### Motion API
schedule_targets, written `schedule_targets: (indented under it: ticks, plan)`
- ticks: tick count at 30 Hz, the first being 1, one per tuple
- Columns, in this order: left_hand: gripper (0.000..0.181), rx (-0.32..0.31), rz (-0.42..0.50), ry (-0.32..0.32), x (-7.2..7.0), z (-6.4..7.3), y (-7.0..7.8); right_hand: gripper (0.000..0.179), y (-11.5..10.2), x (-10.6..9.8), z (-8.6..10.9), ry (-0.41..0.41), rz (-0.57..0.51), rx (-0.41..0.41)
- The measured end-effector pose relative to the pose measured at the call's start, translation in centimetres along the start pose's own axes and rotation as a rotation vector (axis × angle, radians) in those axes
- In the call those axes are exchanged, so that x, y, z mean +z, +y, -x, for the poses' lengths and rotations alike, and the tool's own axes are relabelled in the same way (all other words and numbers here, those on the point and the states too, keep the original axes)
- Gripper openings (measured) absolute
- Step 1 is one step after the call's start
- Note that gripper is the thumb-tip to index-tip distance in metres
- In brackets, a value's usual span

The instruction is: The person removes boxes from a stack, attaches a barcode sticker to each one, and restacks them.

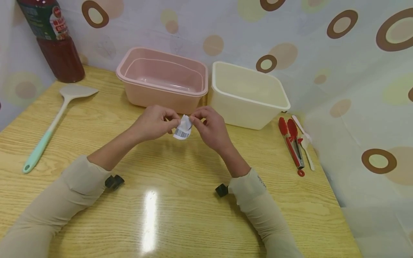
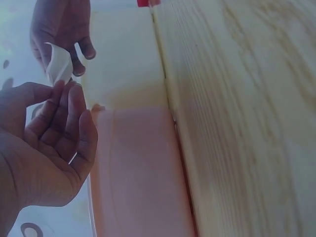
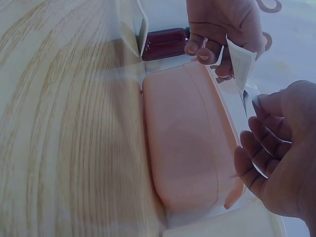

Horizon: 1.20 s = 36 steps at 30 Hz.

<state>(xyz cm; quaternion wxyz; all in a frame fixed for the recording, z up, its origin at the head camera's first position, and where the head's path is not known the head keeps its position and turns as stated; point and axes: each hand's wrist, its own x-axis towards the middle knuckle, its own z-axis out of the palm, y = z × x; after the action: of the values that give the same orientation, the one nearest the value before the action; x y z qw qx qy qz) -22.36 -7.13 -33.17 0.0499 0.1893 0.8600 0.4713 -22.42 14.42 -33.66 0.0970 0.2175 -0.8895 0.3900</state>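
Observation:
Between both hands is a small white paper label (image 1: 182, 133) with a printed barcode, held up over the table in front of the two tubs. My left hand (image 1: 155, 123) pinches its left edge between thumb and finger. On the other side, my right hand (image 1: 212, 128) pinches the upper right edge. In the left wrist view the label (image 2: 59, 64) looks curled, its plain side showing. Fine print covers the face of the label (image 3: 241, 61) in the right wrist view, and a corner bends toward the right thumb.
A pink tub (image 1: 161, 91) and a cream tub (image 1: 248, 111) stand side by side against the patterned wall covering. To the left are a spatula (image 1: 53, 122) and a large bottle of red liquid (image 1: 61, 59). Red-handled tongs (image 1: 292, 143), a fork (image 1: 301, 128) and a white spoon (image 1: 307, 152) lie right.

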Motion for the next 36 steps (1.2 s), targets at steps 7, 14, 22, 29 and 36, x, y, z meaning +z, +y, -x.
schedule_targets:
  ticks: [7, 14, 22, 29, 36]
  plan:
    - [0.021, -0.002, 0.018, 0.011, -0.2, -0.2, -0.2, 0.019, 0.1, -0.3, -0.1, 0.012, -0.017, -0.009]
    - [0.022, 0.006, 0.006, 0.036, -0.3, -0.3, -0.1, 0.018, 0.1, -0.4, -0.2, 0.032, -0.053, 0.015]
    - [0.020, -0.009, 0.016, 0.064, -0.5, -0.3, -0.3, 0.017, 0.2, -0.5, -0.3, 0.060, -0.128, 0.078]
    - [0.020, -0.002, 0.029, 0.101, -0.9, -0.4, -0.4, 0.016, 0.5, -0.8, -0.4, 0.101, -0.174, 0.127]
    - [0.021, -0.012, 0.037, 0.114, -1.2, -0.4, -0.5, 0.019, 0.8, -1.2, -0.5, 0.119, -0.190, 0.166]
